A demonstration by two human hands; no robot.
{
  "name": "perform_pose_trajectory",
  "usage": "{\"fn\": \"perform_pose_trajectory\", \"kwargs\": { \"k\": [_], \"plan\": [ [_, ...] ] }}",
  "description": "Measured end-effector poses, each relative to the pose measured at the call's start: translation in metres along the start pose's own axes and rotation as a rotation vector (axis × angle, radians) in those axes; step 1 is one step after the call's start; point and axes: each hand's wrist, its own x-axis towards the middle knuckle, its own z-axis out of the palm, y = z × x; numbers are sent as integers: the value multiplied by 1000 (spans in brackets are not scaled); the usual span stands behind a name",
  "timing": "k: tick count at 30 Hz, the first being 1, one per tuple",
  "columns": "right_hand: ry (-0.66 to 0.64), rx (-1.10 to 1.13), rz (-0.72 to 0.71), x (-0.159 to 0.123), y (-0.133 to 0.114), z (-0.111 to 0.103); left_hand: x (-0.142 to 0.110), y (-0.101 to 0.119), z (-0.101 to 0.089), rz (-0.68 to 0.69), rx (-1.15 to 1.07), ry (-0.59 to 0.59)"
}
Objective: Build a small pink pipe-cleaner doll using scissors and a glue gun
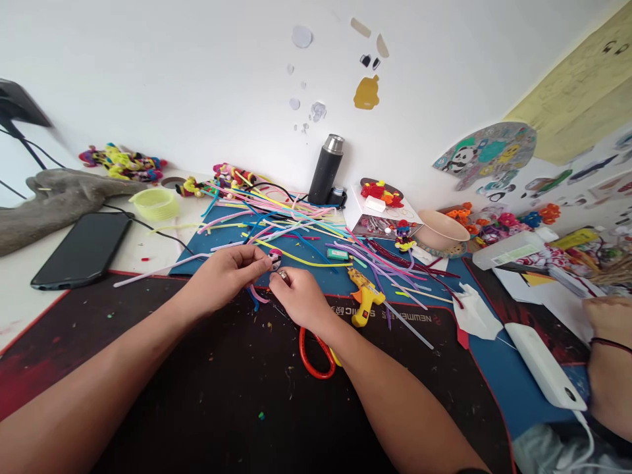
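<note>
My left hand [232, 275] is closed, thumb and fingertips pinching a small pipe-cleaner figure [274, 258] with a pink top and a white-and-dark front. Pink and blue pipe-cleaner ends [257, 297] hang below that hand. Right beside the figure, my right hand [301, 296] is closed with its fingertips together; a small dark, shiny bit shows at them, too small to name. Under the right wrist a red loop handle [317, 355] lies on the black mat [222, 395], partly covered by the forearm. A yellow glue gun [364, 297] lies to the right.
Loose pipe cleaners [296, 227] spread across the blue surface behind my hands. A black thermos [326, 171] stands against the wall. A phone [83, 250] lies left. At right are a pink bowl [442, 232], a white corded device [543, 365] and another person's arm [609, 368].
</note>
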Motion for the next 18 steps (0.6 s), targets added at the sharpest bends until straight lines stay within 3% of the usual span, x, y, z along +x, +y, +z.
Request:
{"fn": "perform_pose_trajectory", "kwargs": {
  "k": [4,8,18],
  "plan": [
    [-30,191,-9,0,3,0,0,-2,-2,3,-12,8],
    [-153,367,-60,-1,1,-5,0,-2,-3,9,-43,16],
    [-275,295,-118,-3,-9,-17,-1,3,-2,-12,-97,50]
  ]
}}
